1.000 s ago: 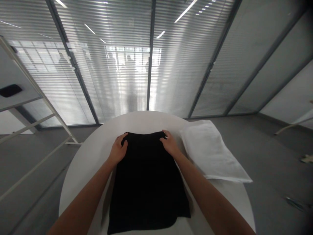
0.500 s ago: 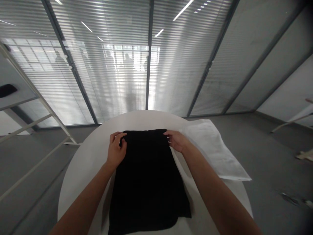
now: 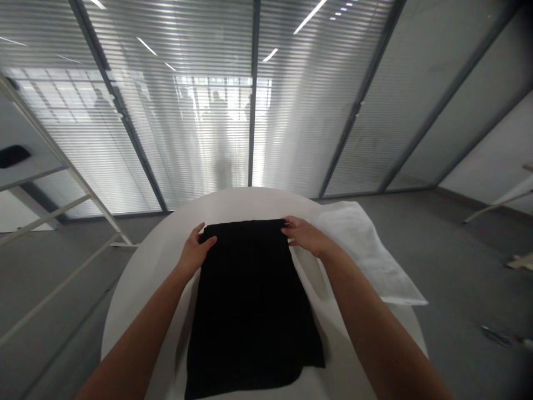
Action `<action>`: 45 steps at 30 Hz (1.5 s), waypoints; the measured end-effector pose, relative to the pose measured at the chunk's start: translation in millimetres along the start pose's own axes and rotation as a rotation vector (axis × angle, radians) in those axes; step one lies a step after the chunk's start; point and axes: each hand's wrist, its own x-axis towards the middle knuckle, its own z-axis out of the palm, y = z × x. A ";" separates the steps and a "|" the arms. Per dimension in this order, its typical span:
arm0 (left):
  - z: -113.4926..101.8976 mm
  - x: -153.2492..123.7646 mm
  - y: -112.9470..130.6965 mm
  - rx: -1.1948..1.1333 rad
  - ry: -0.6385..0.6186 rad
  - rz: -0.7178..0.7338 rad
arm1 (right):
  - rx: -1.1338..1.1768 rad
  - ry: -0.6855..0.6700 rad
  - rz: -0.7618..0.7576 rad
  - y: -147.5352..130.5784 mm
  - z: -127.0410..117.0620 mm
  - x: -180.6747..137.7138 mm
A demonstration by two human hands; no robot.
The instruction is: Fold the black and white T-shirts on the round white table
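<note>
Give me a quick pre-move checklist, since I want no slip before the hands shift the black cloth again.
1. Left hand on the black cloth's far left corner: ok.
2. Right hand on its far right corner: ok.
3. Cloth fully on the round table: not ok, near edge seems to overhang.
4. White cloth apart from the black one: ok.
5. Fingers actually pinching fabric: cannot tell.

The flat folded cloth [image 3: 250, 300] is plain black with no pattern, lying on a round smooth surface [image 3: 158, 266] of plain white, beside a folded white textile sheet [image 3: 370, 255], before grey-framed glass walls with white, finely striped horizontal blinds [image 3: 187, 111] over a grey floor [image 3: 458, 250].
</note>
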 end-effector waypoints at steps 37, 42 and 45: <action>-17.0 -5.4 27.4 0.175 0.165 0.323 | 0.426 0.071 -0.091 12.3 13.9 12.3; -21.7 -6.4 30.9 -0.039 0.011 0.156 | 0.434 0.058 -0.083 9.0 13.2 9.8; -22.9 -5.2 30.3 -0.063 0.002 0.098 | 0.426 0.054 -0.090 8.0 13.3 9.1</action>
